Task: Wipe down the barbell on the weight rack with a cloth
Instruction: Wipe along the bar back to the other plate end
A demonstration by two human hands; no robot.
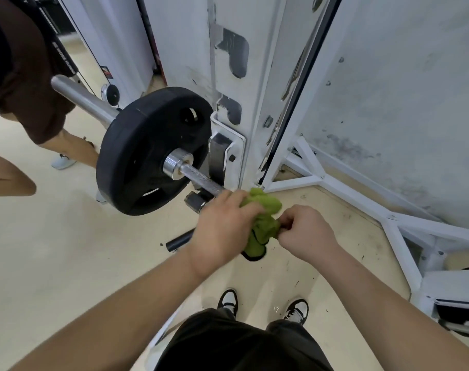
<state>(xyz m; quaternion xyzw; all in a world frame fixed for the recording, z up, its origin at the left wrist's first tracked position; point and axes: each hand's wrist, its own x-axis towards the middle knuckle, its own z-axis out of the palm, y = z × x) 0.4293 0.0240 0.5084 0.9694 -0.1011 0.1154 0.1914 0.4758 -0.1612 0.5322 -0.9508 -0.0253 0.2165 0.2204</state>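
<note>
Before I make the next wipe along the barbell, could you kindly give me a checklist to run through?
1. Green cloth held by left hand and right hand: ok.
2. Cloth touching barbell: cannot tell, hands hide it.
3. Weight plate snug against collar: ok.
4. Barbell seated on white rack: cannot tell.
5. Space beside bar's far end free: not ok, another person stands close.

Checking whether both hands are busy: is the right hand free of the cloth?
No, the right hand pinches the cloth while the left hand grips it at the barbell.
</note>
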